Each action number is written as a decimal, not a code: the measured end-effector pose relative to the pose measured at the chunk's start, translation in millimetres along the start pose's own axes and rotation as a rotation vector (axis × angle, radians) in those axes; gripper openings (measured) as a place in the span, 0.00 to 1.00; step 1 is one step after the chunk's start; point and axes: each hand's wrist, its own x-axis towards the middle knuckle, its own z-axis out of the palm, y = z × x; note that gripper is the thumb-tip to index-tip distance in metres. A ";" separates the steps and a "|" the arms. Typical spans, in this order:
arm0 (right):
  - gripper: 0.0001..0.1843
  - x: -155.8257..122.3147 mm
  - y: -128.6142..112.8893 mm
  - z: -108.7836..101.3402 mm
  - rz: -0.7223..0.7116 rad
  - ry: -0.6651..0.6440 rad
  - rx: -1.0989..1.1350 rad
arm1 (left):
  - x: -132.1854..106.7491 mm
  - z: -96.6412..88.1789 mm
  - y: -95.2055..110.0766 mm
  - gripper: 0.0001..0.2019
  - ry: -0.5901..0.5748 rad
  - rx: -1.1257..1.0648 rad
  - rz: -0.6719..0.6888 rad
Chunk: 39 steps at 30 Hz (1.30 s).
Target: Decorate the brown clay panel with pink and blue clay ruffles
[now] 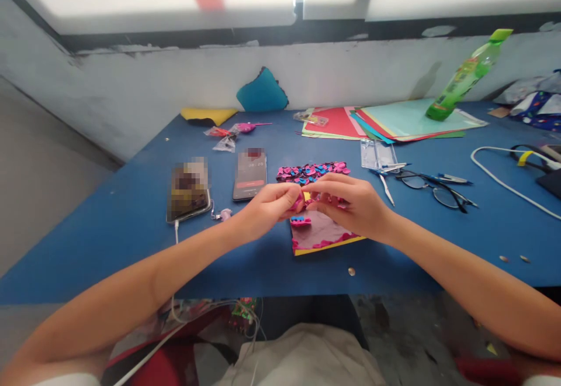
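Note:
My left hand [277, 206] is closed, thumb against fingers, around a small bright pink piece [298, 203]; the material of the piece is not clear. Close against it, my right hand [350, 203] curves inward with its fingertips drawn together at the piece. Whatever those fingertips pinch is too small to make out. Under both hands lies a flat mauve panel [322, 231] with a yellow edge and pink trim along its near side. A little pink and blue cluster [300, 221] rests on its left part. Just behind the hands is a band of pink, blue and dark bits [312, 171].
Left of the hands lie a dark phone [249, 176] and a second, cabled phone [189, 193]. Eyeglasses [432, 190], pens [454, 179] and a clear plastic case [378, 154] lie right. Behind are coloured sheets [407, 124] with a tilted green bottle [464, 79].

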 end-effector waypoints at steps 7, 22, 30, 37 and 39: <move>0.14 -1.4 5.3 -2.1 -0.053 0.036 -0.085 | -4.1 1.4 5.2 0.17 -0.049 0.020 -0.003; 0.07 -3.6 -8.7 5.5 -0.150 -0.060 -0.209 | -5.6 -3.8 7.5 0.11 -0.094 0.657 0.260; 0.18 3.1 16.5 -28.0 0.140 0.312 -0.232 | 7.2 -37.0 11.4 0.16 0.226 0.718 0.302; 0.08 3.7 24.1 -15.3 0.236 0.179 -0.207 | -1.5 -18.8 1.8 0.15 0.099 1.433 0.631; 0.11 2.3 24.5 -12.2 0.235 0.141 -0.218 | -2.8 -15.4 -0.9 0.14 0.085 1.502 0.664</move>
